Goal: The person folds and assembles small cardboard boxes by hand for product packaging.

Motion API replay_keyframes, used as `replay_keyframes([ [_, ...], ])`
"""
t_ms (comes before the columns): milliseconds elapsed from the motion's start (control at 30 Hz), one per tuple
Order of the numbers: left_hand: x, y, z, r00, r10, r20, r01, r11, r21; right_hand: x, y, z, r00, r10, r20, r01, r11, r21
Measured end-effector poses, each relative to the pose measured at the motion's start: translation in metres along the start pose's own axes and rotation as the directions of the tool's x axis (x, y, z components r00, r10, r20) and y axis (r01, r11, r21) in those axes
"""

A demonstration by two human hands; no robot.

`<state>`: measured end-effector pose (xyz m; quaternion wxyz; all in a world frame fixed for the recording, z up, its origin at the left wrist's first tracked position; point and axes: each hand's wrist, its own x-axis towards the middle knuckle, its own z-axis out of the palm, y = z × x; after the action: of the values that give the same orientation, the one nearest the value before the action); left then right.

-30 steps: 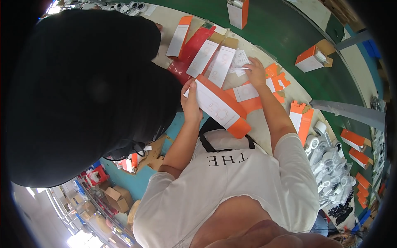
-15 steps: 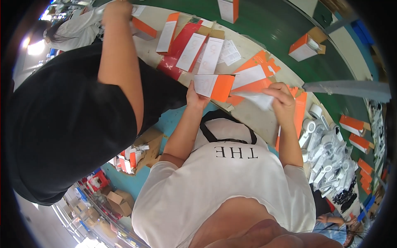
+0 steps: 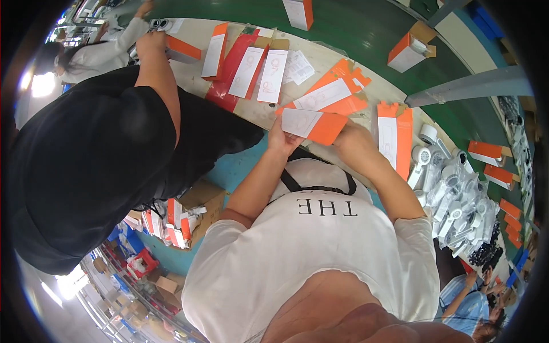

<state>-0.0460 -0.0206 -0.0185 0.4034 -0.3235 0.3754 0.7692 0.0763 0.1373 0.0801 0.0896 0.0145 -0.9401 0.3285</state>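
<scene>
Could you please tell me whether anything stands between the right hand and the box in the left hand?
Nothing visible does: the right hand is by the box, at its orange end, though whether they touch is hidden.

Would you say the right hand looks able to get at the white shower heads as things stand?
Probably yes: only an orange-and-white carton appears to lie between the right hand and the white shower heads piled beyond.

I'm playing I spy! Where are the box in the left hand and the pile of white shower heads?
Held box (image 3: 322, 127): head view, on the orange part of its side.
Shower-head pile (image 3: 454, 194): head view, near the middle of the heap.
</scene>
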Motion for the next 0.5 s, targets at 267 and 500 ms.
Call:
replay_keyframes([
  [267,0.011,0.001,-0.016,0.999,-0.037,0.032,0.04,0.994,-0.106,-0.006,0.01,-0.009,0.786,0.417,-0.456,-0.257,0.892,0.373],
  [500,0.013,0.003,-0.018,0.998,-0.003,-0.061,-0.008,0.985,-0.174,-0.033,0.091,0.039,0.764,0.545,-0.346,-0.484,0.838,0.252],
])
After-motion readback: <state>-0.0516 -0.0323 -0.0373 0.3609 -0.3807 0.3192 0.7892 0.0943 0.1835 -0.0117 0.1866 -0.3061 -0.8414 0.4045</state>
